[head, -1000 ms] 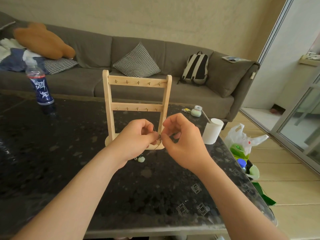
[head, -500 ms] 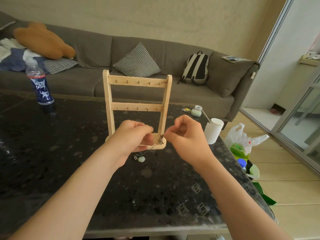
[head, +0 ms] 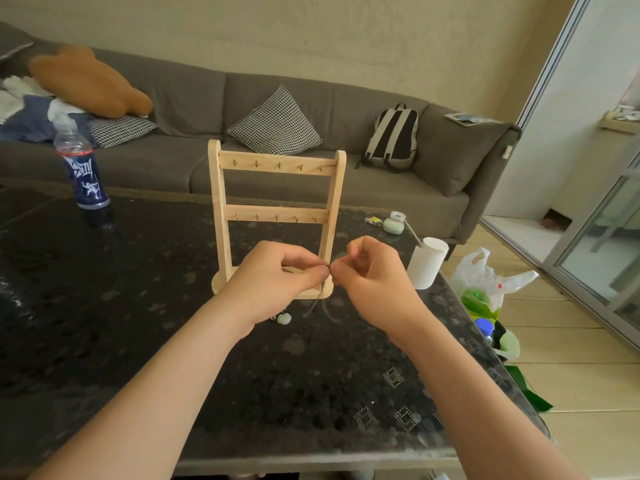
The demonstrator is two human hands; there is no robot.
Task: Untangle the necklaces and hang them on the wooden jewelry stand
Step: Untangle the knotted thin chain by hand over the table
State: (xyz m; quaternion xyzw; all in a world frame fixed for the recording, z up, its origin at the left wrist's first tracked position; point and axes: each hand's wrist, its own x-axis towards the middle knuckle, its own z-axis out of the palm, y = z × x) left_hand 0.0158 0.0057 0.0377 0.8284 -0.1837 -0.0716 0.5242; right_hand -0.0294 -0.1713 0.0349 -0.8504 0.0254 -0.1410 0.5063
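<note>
Shows left hand and right hand each pinching a tangled necklace just before the hook-bare stand, pendant low by the table; risks tightening the knot or snapping the chain if tugged apart.

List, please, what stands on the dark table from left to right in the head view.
Water bottle → wooden jewelry stand → small green container → white cup.
</note>
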